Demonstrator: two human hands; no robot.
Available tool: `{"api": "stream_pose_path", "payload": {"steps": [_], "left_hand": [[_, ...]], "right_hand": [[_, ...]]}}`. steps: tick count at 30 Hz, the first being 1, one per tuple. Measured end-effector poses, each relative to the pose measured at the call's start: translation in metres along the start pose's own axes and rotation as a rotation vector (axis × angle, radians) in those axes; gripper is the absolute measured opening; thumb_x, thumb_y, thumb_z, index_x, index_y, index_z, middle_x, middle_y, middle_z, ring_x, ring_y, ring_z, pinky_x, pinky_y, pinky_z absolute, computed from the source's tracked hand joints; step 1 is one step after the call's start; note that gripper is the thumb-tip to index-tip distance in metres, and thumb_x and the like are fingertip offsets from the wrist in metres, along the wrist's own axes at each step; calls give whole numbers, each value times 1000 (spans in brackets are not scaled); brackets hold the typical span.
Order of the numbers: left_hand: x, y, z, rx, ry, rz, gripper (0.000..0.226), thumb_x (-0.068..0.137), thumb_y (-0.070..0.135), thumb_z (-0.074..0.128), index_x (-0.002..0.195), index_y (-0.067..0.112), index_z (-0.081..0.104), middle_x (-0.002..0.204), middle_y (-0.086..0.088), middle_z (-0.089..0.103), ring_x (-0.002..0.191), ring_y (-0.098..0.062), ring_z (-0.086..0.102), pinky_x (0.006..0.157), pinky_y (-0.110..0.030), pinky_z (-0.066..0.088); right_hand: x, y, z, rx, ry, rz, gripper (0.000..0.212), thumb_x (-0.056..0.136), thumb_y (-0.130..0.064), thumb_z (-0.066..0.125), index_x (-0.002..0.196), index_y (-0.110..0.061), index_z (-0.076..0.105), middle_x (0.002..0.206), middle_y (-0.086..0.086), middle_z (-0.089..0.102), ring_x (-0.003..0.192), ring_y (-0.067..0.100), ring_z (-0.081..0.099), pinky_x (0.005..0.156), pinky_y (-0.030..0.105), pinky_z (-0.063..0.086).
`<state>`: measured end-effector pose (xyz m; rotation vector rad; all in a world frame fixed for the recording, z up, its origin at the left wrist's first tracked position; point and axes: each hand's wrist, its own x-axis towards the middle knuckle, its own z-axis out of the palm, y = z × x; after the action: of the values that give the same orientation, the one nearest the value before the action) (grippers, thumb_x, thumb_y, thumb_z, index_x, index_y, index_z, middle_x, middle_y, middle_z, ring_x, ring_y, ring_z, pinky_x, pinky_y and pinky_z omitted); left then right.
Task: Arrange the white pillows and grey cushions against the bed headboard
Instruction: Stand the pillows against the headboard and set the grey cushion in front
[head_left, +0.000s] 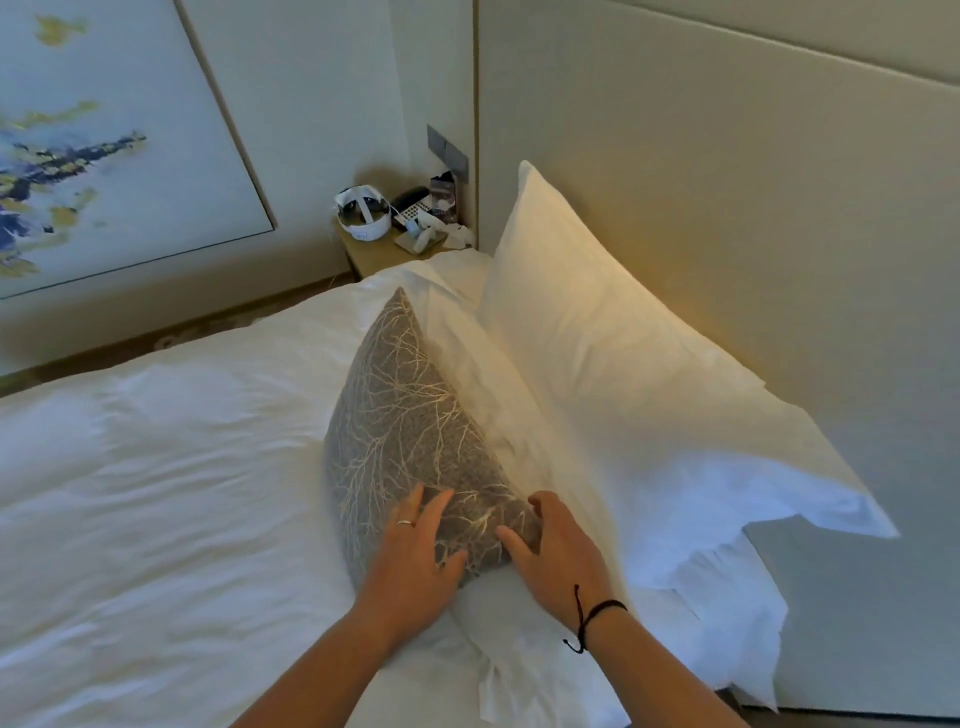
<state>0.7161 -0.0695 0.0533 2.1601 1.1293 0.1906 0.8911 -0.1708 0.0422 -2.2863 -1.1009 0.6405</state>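
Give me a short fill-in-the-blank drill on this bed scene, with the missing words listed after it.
1. Both hands rest on the grey ____, the left hand wearing a ring.
2. The back white pillow leans against the ____.
3. The right hand has a black ____ at its wrist.
4. The nightstand stands beside the ____.

Missing words: cushion; headboard; cord; bed

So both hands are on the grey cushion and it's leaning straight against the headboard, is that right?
Not quite. In the head view the left hand and right hand do rest on the grey cushion, but it leans against a white pillow; another white pillow stands between that and the headboard.
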Motion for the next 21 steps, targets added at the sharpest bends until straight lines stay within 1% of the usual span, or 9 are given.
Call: {"api": "stream_pose_path", "payload": {"steps": [2, 3, 4, 5, 7, 11, 14, 17, 21], "left_hand": [[2, 7, 6, -3, -2, 15, 73, 90, 44, 62, 150, 41, 22, 164, 0, 0, 149, -20, 3, 119, -46, 24], [3, 14, 10, -7, 7, 27, 72, 89, 44, 63, 150, 39, 24, 164, -2, 1, 149, -23, 4, 120, -46, 22], [4, 21, 13, -3, 21, 44, 72, 89, 44, 63, 150, 37, 26, 164, -5, 1, 149, -25, 5, 119, -46, 21], [5, 29, 17, 8, 34, 66, 71, 89, 45, 63, 150, 36, 27, 164, -7, 3, 149, -27, 6, 118, -46, 21], [6, 45, 24, 43, 37, 111, 70, 88, 49, 59, 149, 34, 29, 164, -8, 4, 148, -29, 6, 118, -48, 21], [6, 69, 34, 142, 30, 217, 64, 89, 49, 52, 148, 35, 31, 163, -9, 8, 147, -32, 9, 119, -52, 14], [5, 80, 41, 193, 23, 258, 60, 91, 49, 49, 147, 35, 33, 164, -8, 11, 149, -29, 5, 120, -52, 7], [3, 86, 47, 225, 3, 261, 58, 91, 52, 47, 145, 38, 33, 164, -6, 12, 150, -29, 3, 120, -54, 3], [3, 85, 46, 252, -41, 237, 55, 91, 56, 43, 143, 44, 31, 164, -2, 7, 150, -27, -1, 118, -57, -2]], "right_hand": [[-20, 13, -7, -70, -24, -35, 57, 84, -66, 50, 129, -35, 34, 132, -12, 44, 110, 10, 54, 85, 25, 46], [-32, 21, -12, -128, -41, -56, 56, 87, -60, 50, 134, -34, 33, 147, -9, 32, 129, 14, 42, 100, 28, 41], [-43, 29, -17, -193, -59, -73, 57, 89, -58, 48, 137, -34, 32, 156, -8, 19, 141, 16, 28, 110, 31, 33], [-54, 37, -23, -259, -77, -79, 57, 90, -58, 46, 140, -35, 30, 160, -8, 10, 146, 16, 17, 115, 34, 26], [-74, 53, -39, -359, -124, -41, 56, 91, -57, 44, 141, -42, 24, 162, -6, 2, 147, 17, 9, 118, 38, 18], [-101, 72, -69, -362, -188, 92, 57, 93, -45, 50, 137, -59, 15, 162, -4, 7, 138, 26, 32, 112, 39, 27], [-111, 78, -80, -336, -176, 97, 59, 91, -48, 50, 138, -56, 16, 161, -9, 10, 139, 20, 32, 112, 37, 27], [-111, 83, -89, -283, -109, 115, 57, 91, -52, 48, 142, -50, 23, 161, -12, 13, 143, 14, 25, 115, 36, 25], [-100, 85, -105, -215, -46, 97, 51, 91, -52, 49, 139, -49, 32, 159, -17, 16, 142, 10, 27, 115, 33, 26]]}}
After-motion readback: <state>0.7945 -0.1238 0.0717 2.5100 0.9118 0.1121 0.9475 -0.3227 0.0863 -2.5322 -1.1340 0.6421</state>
